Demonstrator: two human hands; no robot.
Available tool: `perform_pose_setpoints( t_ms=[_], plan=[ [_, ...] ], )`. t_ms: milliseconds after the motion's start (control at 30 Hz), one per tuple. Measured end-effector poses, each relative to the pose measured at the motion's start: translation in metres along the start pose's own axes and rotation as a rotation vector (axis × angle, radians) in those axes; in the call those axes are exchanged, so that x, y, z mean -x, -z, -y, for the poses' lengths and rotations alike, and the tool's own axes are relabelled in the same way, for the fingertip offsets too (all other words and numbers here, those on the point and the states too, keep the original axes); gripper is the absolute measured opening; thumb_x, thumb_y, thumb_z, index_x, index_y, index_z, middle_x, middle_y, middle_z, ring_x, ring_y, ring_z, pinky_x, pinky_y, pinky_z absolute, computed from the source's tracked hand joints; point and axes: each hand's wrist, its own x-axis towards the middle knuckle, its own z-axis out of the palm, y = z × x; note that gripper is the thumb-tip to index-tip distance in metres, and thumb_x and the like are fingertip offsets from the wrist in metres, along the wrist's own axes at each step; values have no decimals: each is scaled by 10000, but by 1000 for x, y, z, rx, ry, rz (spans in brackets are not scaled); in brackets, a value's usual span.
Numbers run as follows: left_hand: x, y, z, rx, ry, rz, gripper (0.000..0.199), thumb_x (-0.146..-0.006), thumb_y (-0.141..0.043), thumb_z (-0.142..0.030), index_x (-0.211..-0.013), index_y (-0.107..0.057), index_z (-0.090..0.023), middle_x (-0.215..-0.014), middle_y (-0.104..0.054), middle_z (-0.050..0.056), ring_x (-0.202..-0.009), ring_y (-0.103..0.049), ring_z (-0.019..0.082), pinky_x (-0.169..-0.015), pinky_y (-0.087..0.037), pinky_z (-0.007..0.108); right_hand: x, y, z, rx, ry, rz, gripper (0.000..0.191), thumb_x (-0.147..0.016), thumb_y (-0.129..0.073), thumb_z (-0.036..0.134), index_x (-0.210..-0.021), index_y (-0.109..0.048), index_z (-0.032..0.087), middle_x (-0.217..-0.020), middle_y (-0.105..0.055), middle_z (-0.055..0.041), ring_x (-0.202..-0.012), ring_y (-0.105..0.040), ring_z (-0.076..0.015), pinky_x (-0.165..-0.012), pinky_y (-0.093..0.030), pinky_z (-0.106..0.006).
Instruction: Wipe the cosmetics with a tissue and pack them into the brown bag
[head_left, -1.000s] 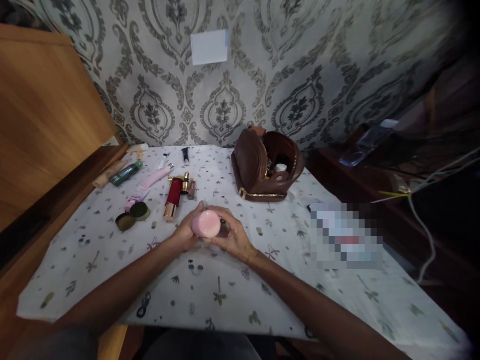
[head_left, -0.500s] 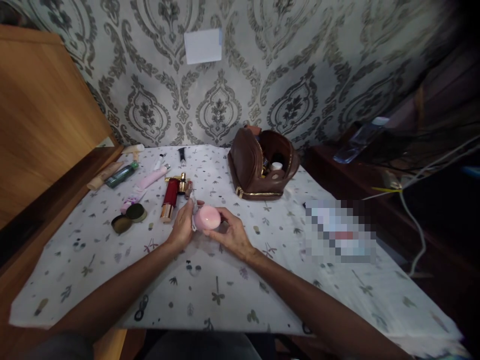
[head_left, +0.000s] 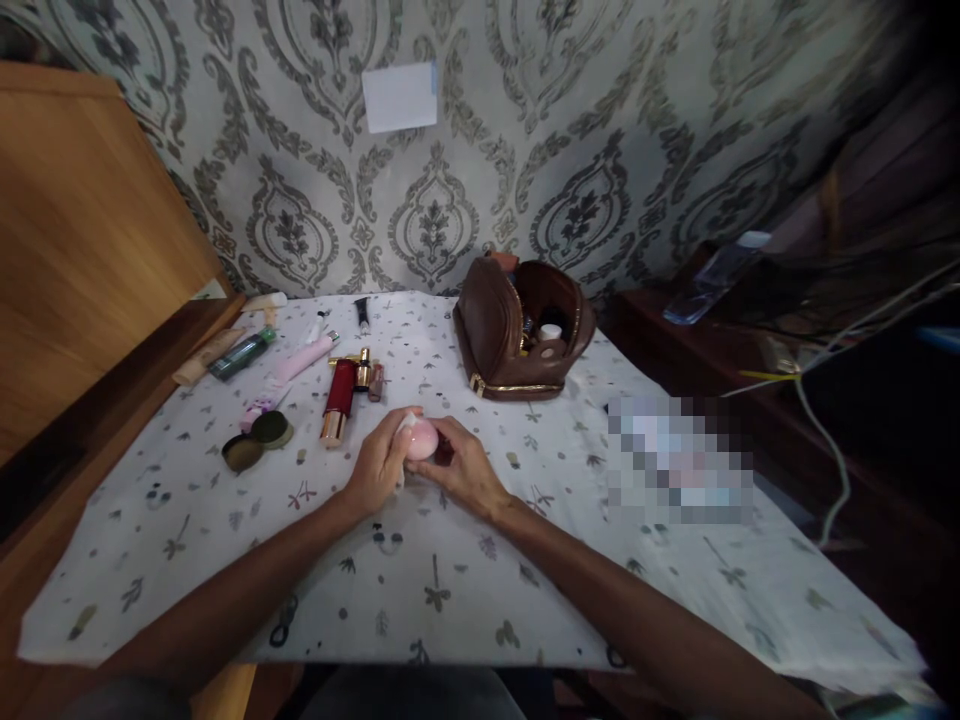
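A pink, rounded, glossy container (head_left: 423, 438) is held over the middle of the table. My right hand (head_left: 471, 468) grips its right side between thumb and fingers. My left hand (head_left: 379, 464) is closed around a crumpled white tissue (head_left: 400, 476), pressing it to the container's left side. The container's underside is hidden by my fingers. Just beyond my left hand lie a red tube with a gold cap (head_left: 340, 400), a small gold-and-black bottle (head_left: 364, 368) and a small pinkish-brown tube (head_left: 376, 382).
A brown zippered bag (head_left: 491, 330) stands open at the back, cosmetics inside. Left lie an open dark round tin (head_left: 271, 430), a pink tube (head_left: 304, 358), a green bottle (head_left: 244, 354) and a black-capped tube (head_left: 363, 314). A blurred-out item (head_left: 679, 455) lies right; a clear bottle (head_left: 709, 285) stands beyond.
My left hand has moved right and closed in on the pink container, bringing the tissue against it. My right hand keeps its hold in nearly the same place.
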Motion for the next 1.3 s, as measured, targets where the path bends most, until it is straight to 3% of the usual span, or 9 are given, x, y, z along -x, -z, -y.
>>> perform_pose_setpoints(
  t_ms=[200, 467, 567, 667, 800, 967, 1067, 1167, 1300],
  plan=[
    [3, -1, 2, -199, -92, 33, 342, -1028, -350, -389, -1211, -544, -175, -1160, -620, 121, -1137, -590, 248, -1012, -443, 398, 1, 0, -5, 74, 29, 28, 485, -747, -798, 335, -1178, -652, 170, -914, -536, -28, -828, -547, -190, -761, -489, -320],
    [5, -2, -1, -372, -100, 36, 247, -1007, -364, -379, -1087, -514, -200, -1045, -569, 82, -994, -576, 241, -895, -462, 390, 6, -4, -10, 32, 63, 37, 816, -713, -815, 333, -1434, -454, 208, -1181, -585, -96, -1094, -584, -268, -964, -488, -422],
    [2, 2, -1, -420, -90, 64, 269, -1007, -352, -382, -1094, -528, -199, -1045, -568, 79, -995, -578, 245, -892, -455, 393, 8, -5, -10, -55, -5, 67, 1008, -686, -833, 285, -1528, -280, 246, -1219, -588, -84, -1014, -626, -230, -906, -516, -383],
    [-3, 5, -1, -424, -80, 68, 276, -1011, -325, -377, -955, -541, -214, -946, -558, 52, -917, -573, 230, -852, -446, 376, 9, -4, -10, -105, -23, 119, 1082, -681, -844, 282, -1552, -202, 269, -1170, -614, -65, -961, -645, -213, -882, -524, -372],
    [-7, 6, -1, -363, -74, 20, 332, -1011, -283, -386, -753, -429, -236, -780, -499, 15, -794, -528, 207, -754, -420, 341, 9, -3, -9, -99, 4, 179, 1089, -665, -856, 264, -1548, -219, 295, -1221, -613, -71, -1083, -624, -243, -979, -491, -424],
    [-4, 5, -1, -272, 51, 49, 289, -996, -321, -436, -798, -407, -244, -690, -481, -27, -652, -512, 177, -648, -397, 306, 9, -6, -11, -92, -57, 111, 1046, -649, -850, 251, -1522, -276, 289, -1284, -536, -91, -1021, -629, -217, -944, -526, -417],
    [-2, 5, 1, -253, 48, 70, 231, -991, -364, -424, -1001, -490, -231, -877, -629, 22, -796, -613, 199, -754, -453, 327, 9, -8, -14, -121, -73, 51, 1013, -669, -842, 290, -1514, -285, 274, -1224, -539, -80, -945, -635, -191, -881, -558, -391],
    [-2, 4, 3, -268, -65, 104, 259, -993, -395, -394, -1106, -550, -220, -1103, -663, 85, -1043, -618, 236, -928, -455, 371, 9, -8, -16, -120, -51, 32, 995, -680, -842, 313, -1507, -292, 261, -1176, -570, -74, -975, -635, -204, -889, -559, -394],
    [-1, 2, 1, -368, -103, 117, 291, -1006, -370, -382, -994, -604, -209, -978, -652, 78, -971, -616, 246, -886, -471, 387, 8, -7, -16, -88, -18, 71, 927, -693, -825, 264, -1481, -338, 245, -1171, -614, -79, -1015, -638, -224, -934, -539, -418]
  ],
)
